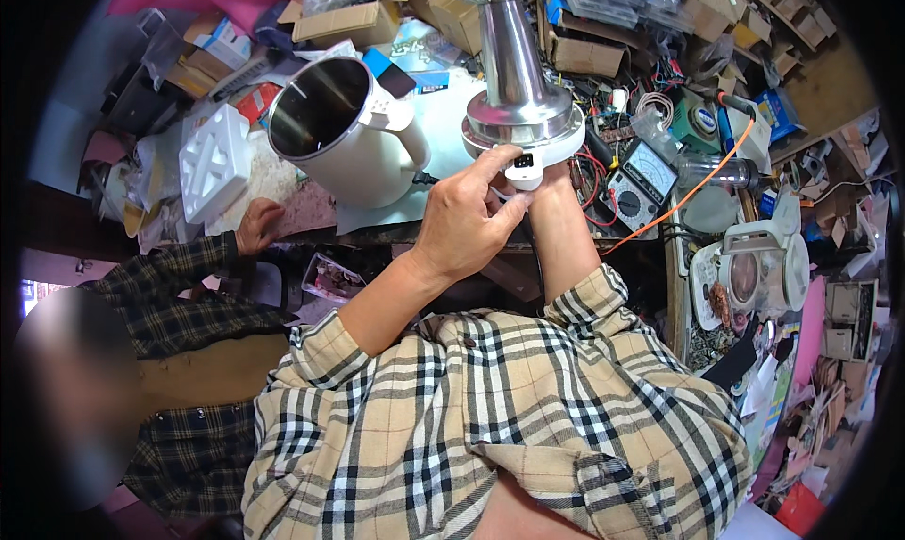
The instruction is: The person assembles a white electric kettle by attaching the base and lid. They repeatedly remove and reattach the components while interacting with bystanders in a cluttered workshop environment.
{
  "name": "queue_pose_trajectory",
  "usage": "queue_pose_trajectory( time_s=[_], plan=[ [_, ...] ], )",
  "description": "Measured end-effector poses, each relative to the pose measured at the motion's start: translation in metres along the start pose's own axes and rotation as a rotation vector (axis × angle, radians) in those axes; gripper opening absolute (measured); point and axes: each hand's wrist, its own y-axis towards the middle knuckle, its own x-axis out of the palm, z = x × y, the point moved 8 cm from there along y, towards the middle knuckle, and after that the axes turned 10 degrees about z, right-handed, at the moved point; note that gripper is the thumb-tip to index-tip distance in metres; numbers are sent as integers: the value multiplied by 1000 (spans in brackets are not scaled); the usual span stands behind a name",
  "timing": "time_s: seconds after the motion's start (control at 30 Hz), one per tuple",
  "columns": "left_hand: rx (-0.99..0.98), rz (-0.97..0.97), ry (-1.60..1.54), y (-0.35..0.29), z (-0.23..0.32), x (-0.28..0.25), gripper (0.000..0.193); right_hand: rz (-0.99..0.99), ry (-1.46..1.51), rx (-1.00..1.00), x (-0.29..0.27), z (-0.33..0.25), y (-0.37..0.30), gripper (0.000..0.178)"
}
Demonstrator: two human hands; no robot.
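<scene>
A shiny steel appliance head (514, 64) with a flared neck and a white ring base stands over the table's near edge. From its near side juts a white tab (524, 176) with a black socket. My left hand (462, 215) is closed on this tab, thumb and forefinger at either side. My right hand (554, 177) reaches under the white base, its fingers hidden. To the left, a white jug (363, 168) with a steel inside and a side handle leans slightly. A black plug (426, 178) lies between the jug and my left hand.
An analog multimeter (641, 187) with red leads lies at right, near an orange cable (683, 204). White foam packing (215, 161) sits left of the jug. Another person's hand (256, 226) rests at the table edge. Cardboard boxes (351, 22) crowd the back.
</scene>
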Motion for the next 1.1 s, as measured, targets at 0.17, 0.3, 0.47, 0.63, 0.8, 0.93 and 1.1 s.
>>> queue_pose_trajectory(
  time_s=[0.17,0.3,0.47,0.63,0.8,0.93,1.1],
  plan=[
    [29,34,-5,-2,-2,-2,38,24,4,-4,-7,4,-4,45],
    [163,144,88,-7,4,-11,35,29,-3,-6,-8,6,-5,45],
    [89,215,94,-15,-4,-15,38,34,-5,-19,-10,6,-7,45],
    [-215,154,-147,-21,-27,-12,36,27,-30,-26,-12,8,-12,44],
    [-782,-161,-808,-40,-53,17,53,-14,-51,-23,-13,11,-12,44],
    [-874,-207,-1000,-36,-55,22,58,-86,-64,0,-9,17,-18,44],
    [-900,-195,-1036,-36,-65,22,53,188,-64,-120,-26,16,-15,45]
  ],
)
